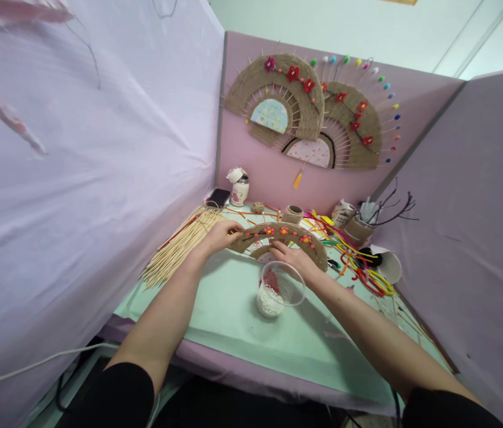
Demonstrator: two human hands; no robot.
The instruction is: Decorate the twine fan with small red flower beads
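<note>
A half-round woven jute fan point(284, 233) with small red flowers lies on the pale green mat point(233, 309). My left hand point(221, 235) holds its left end, fingers curled on the rim. My right hand point(290, 257) rests on the fan's inner arc near the middle, fingers bent down onto it; whether it pinches anything is hidden. Right in front of my right wrist stands a clear plastic cup point(280, 289) with white beads at the bottom.
A bundle of bamboo skewers point(180, 246) lies at the left. Coloured pipe cleaners point(358, 261), twine spools point(294, 213), a small jar point(240, 189) and a phone point(218, 197) crowd the back and right. Two finished fans point(309, 113) hang on the pink partition.
</note>
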